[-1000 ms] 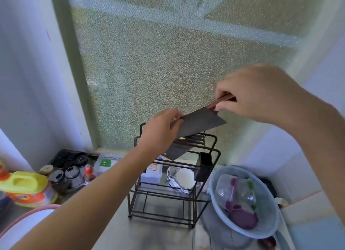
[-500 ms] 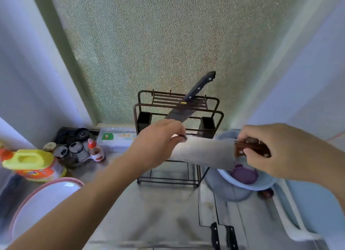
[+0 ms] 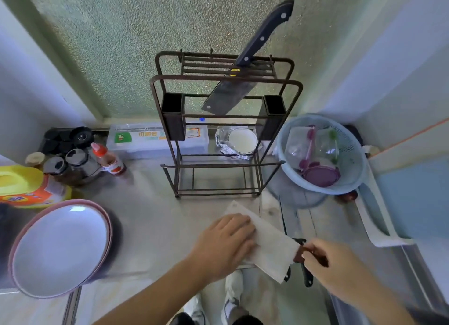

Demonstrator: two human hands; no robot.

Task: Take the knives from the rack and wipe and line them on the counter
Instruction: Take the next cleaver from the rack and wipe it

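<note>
A cleaver with a reddish-brown handle (image 3: 300, 254) lies flat on the counter near its front edge, its blade under a white paper towel (image 3: 269, 247). My left hand (image 3: 224, 243) presses flat on the towel over the blade. My right hand (image 3: 332, 264) pinches the handle. Another cleaver (image 3: 230, 94) with a black handle stands tilted in the dark wire rack (image 3: 170, 82) behind. Just right of the towel, two black-handled knives (image 3: 295, 225) lie side by side on the counter.
A pale blue colander (image 3: 354, 181) with plastic lids sits right of the rack. Stacked plates (image 3: 58, 247), a yellow detergent bottle (image 3: 21, 184), jars and a sauce bottle (image 3: 107, 158) fill the left. A clear box (image 3: 145, 139) and a foil-wrapped bowl (image 3: 241, 139) stand behind the rack.
Both hands carried the brown-handled cleaver from the rack down to the counter. The blade now lies flat under the towel; my head has tilted down.
</note>
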